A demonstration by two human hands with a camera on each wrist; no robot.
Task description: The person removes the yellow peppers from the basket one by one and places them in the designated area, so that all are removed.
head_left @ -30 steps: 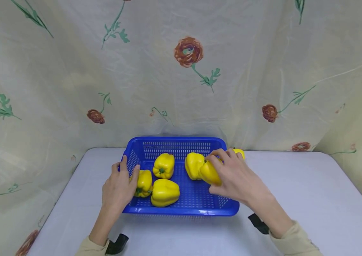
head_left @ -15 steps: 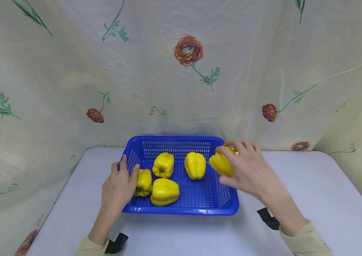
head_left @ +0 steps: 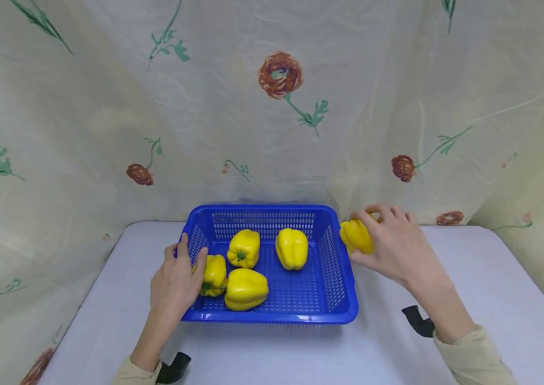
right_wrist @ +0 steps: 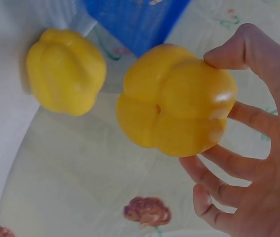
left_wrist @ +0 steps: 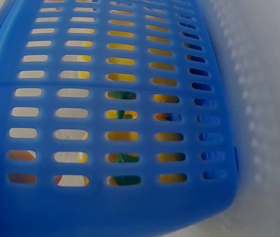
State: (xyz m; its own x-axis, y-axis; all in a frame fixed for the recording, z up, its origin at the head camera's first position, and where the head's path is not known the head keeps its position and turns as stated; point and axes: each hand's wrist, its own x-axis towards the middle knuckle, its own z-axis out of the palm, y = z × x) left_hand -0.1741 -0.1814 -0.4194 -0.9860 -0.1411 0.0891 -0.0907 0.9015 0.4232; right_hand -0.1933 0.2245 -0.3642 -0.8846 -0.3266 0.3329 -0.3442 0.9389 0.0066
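Observation:
My right hand [head_left: 394, 246] holds a yellow bell pepper [head_left: 357, 236] just past the basket's right rim, thumb and fingertips around its sides. The right wrist view shows the lobed bottom of this bell pepper [right_wrist: 177, 101]. Beside it another yellow bell pepper [right_wrist: 65, 71] sits on the table, mostly behind my hand in the head view. With my left hand [head_left: 176, 283] I grip the left rim of a blue plastic basket [head_left: 272, 317]. Several yellow bell peppers [head_left: 246, 289] lie inside, one partly under my left thumb. The basket's slotted wall [left_wrist: 95, 207] fills the left wrist view.
The basket stands on a white-covered table [head_left: 464, 278]. A flower-print curtain [head_left: 349, 107] hangs behind the table and along its sides. Black straps [head_left: 174, 368] show at both wrists.
My right hand has carried the bell pepper rightward, from inside the basket over the right rim to outside it. The left hand stays at the left rim.

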